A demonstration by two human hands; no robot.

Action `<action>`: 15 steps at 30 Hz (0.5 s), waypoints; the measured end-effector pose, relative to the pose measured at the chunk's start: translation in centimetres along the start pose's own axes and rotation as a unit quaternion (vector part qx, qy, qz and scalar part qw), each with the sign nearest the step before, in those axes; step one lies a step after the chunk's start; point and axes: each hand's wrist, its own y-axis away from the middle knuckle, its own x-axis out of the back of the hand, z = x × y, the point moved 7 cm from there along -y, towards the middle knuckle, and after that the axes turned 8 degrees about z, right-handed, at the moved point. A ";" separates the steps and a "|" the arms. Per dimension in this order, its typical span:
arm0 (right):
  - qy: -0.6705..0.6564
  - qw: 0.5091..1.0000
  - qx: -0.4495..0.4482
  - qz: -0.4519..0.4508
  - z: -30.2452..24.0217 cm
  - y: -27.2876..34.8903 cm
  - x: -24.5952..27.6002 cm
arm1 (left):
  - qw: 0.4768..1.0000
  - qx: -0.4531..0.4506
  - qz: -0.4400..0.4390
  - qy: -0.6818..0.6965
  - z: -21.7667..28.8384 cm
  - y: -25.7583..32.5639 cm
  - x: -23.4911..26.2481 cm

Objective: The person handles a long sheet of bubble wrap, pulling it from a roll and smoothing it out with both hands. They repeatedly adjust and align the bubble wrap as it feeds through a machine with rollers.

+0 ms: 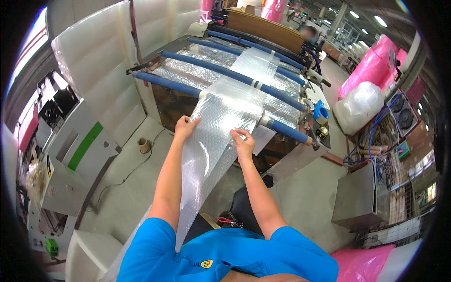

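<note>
A clear strip of bubble wrap [206, 141] runs down from blue rollers [230, 74] on a machine and trails past my left side toward the floor. My left hand [186, 127] grips the strip's left edge, thumb and fingers closed on it. Opposite, my right hand [243, 142] pinches the right edge, a little lower than the roll. The film winds over the front blue roller [289, 131] between two pale collars. Further back, the same strip passes over the other rollers, above wider silvery film [181, 70].
A tape measure [322, 132] and a blue tape dispenser [321, 113] lie on the machine's right side. A cardboard core [143, 145] and a cable are on the floor at left. Pink rolls [369, 70], a metal cabinet [359, 197] and a white machine [75, 160] stand around.
</note>
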 end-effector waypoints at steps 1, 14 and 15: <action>0.023 1.000 -0.001 -0.015 0.5 0.7 -0.1 | 1.000 -0.002 0.005 -0.011 -0.1 0.7 0.4; 0.045 0.973 -0.153 -0.169 6.8 16.9 3.8 | 0.992 0.042 -0.094 0.077 -4.4 12.3 9.7; 0.027 0.975 -0.149 -0.162 5.9 17.1 3.6 | 0.983 0.036 -0.109 0.140 -3.1 12.5 10.5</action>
